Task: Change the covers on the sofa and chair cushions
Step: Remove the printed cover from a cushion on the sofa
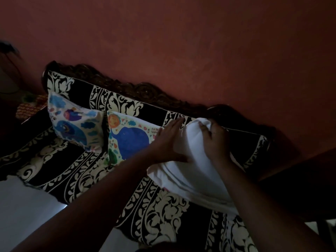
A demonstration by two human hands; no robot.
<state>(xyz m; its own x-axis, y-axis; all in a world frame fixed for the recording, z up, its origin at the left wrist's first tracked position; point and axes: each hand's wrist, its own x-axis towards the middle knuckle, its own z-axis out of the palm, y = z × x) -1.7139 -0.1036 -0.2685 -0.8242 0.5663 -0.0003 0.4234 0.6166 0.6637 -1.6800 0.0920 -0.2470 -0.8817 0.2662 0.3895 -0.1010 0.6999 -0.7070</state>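
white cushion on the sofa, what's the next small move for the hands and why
Probably settle the white cushion upright against the sofa backrest. The right hand grips its top corner and the left hand lies flat on its face, yet it leans tilted, unlike the two elephant-print cushions beside it.

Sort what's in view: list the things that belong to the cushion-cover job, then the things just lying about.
Part of the job:
- white cushion, left hand flat on it, right hand gripping its top
- two elephant-print cushions
- sofa with black-and-cream cover

Just lying about:
- patterned cloth at far left
- red wall
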